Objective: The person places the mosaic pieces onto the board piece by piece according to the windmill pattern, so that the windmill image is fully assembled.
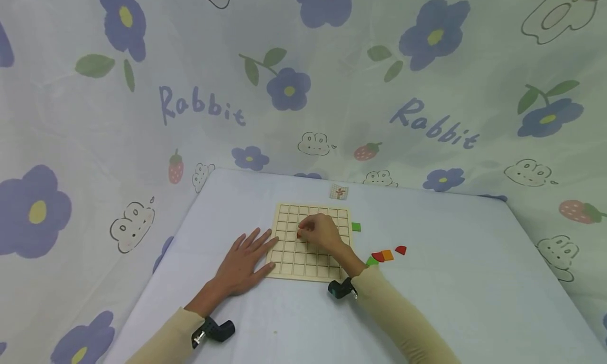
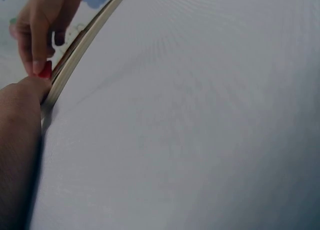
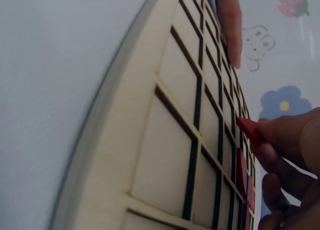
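Note:
A square wooden grid board (image 1: 284, 272) lies on the white table. My right hand (image 1: 323, 233) is over its middle and pinches a small red piece (image 3: 251, 131) between thumb and fingertips, at the grid. In the right wrist view, other red pieces (image 3: 242, 176) sit in cells below that hand. My left hand (image 1: 244, 264) lies flat with fingers spread, its fingertips touching the board's left edge. The right hand hides part of the grid in the head view.
Right of the board lie a green square (image 1: 356, 227), a green piece (image 1: 372, 261), an orange square (image 1: 387, 255) and two red pieces, one of them (image 1: 401, 250) farther right. A small patterned card (image 1: 339, 192) lies behind the board. Printed cloth (image 1: 303, 121) hangs behind the table.

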`<state>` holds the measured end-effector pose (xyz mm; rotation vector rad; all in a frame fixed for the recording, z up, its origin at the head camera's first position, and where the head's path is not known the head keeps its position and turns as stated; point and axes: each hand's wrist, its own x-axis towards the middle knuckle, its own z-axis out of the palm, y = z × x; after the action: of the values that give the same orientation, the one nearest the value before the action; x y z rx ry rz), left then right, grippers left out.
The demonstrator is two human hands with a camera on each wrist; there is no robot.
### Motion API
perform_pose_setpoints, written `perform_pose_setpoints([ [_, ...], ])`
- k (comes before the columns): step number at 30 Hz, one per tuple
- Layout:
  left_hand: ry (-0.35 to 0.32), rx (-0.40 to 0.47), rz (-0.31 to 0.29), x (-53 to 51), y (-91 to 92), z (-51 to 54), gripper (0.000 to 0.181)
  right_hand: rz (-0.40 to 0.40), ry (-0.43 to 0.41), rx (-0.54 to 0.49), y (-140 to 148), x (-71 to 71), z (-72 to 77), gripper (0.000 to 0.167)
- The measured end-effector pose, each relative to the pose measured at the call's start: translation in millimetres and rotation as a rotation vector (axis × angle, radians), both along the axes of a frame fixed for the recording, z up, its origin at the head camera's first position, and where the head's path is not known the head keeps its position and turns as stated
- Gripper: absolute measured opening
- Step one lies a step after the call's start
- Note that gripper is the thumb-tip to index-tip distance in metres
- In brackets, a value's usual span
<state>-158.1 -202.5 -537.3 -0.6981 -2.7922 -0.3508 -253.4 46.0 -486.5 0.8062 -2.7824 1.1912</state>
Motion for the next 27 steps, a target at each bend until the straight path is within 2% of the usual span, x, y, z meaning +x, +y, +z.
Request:
perform_pose_setpoints([
  [4, -0.006, -0.01, 0.007, -0.1, 0.1, 0.9, 0.064, 0.021, 0.105, 0.07, -1, -0.3, -1.3, 0.008],
  [7, -0.012, -0.01, 0.013, 0.5, 0.1, 1.4, 0.064, 0.048, 0.147, 0.099, -2, -0.5, -0.7, 0.007],
  [12, -0.015, -0.012, 0.014, 1.1, 0.2, 1.2, 0.064, 0.114, 0.094, 0.108, -3, -0.7, 4.8, 0.014],
  [16, -0.016, -0.013, 0.015, 0.9, 0.6, 0.7, 0.064, 0.136, 0.08, 0.158, -3, -3.0, 6.4, 0.017],
  [23, -0.021, -0.005, 0.009, 1.3, 1.8, 1.2, 0.064, 0.073, 0.144, 0.165, -3, -4.0, -4.6, 0.017],
  [27, -0.02, -0.003, 0.009, 1.1, 1.2, 1.2, 0.064, 0.06, 0.255, 0.282, -3, -1.4, -5.2, 0.014],
])
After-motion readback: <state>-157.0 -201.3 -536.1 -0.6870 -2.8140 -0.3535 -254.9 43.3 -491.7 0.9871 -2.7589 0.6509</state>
